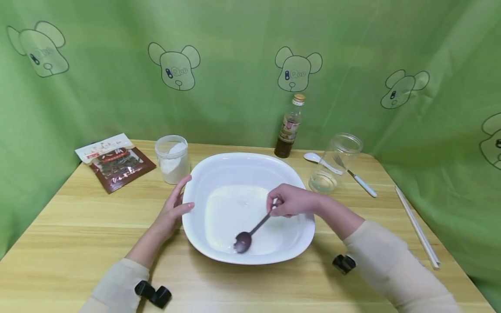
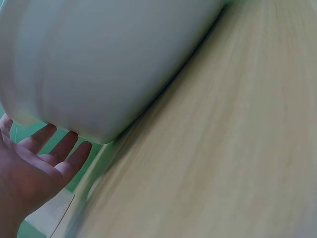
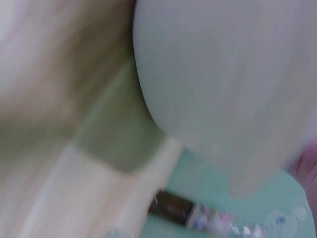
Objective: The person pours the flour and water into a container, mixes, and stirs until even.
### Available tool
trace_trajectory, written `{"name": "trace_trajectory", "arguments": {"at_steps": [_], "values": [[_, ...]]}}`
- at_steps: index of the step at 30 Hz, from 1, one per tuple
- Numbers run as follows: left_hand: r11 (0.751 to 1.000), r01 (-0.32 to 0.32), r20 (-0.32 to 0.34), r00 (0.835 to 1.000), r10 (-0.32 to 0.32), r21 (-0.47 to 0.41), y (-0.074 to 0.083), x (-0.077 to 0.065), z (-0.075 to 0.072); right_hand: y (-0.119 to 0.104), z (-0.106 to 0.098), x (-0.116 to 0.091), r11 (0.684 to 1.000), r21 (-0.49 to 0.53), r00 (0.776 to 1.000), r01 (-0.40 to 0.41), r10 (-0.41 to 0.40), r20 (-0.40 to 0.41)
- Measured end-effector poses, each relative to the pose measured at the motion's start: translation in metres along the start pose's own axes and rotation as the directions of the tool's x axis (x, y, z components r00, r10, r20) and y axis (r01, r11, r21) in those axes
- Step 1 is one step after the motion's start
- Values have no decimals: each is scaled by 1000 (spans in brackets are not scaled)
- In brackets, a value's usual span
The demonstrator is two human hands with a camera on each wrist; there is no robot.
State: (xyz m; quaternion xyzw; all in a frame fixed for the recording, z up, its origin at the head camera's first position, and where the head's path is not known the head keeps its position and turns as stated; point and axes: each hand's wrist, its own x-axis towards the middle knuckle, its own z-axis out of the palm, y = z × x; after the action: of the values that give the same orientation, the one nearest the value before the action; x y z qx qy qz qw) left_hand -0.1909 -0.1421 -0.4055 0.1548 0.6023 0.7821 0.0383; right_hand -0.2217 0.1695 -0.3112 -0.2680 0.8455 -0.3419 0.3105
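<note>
A white basin point(image 1: 195, 234) stands in the middle of the table, with shallow liquid in its bottom. My left hand point(image 1: 175, 213) steadies its left side, thumb at the rim. The left wrist view shows that hand's fingers point(image 2: 64, 148) spread against the outer wall. Over the right part of the basin, my right hand point(image 1: 291, 201) pinches the handle of a dark brown spoon point(image 1: 243, 241). The spoon slants down to the left, its bowl low in the basin near the front wall. In the right wrist view the basin's outer wall point(image 3: 213, 89) hides most of that hand.
Behind the basin stand a jar of white powder point(image 1: 174, 167) and a bottle of dark liquid point(image 1: 288, 128). A brown-and-white packet point(image 1: 117, 164) lies at left. To the right are a glass jar point(image 1: 326, 174), a white spoon point(image 1: 312, 157), a white-handled utensil point(image 1: 364, 184) and white chopsticks point(image 1: 416, 226).
</note>
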Motion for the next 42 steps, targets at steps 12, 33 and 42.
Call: {"name": "trace_trajectory", "arguments": {"at_steps": [12,33,42], "values": [[1000,10,-3,1000,-10,0,1,-1,0,14,-39,-7,966,-202,893,-164,58,-446],[1000,-14,14,1000,14,-5,0,-1,0,-18,25,48,983,166,952,-76,121,-280],[1000,0,5,1000,0,0,0,0,-1,-2,-8,-12,991,-84,974,-105,86,-211]]}}
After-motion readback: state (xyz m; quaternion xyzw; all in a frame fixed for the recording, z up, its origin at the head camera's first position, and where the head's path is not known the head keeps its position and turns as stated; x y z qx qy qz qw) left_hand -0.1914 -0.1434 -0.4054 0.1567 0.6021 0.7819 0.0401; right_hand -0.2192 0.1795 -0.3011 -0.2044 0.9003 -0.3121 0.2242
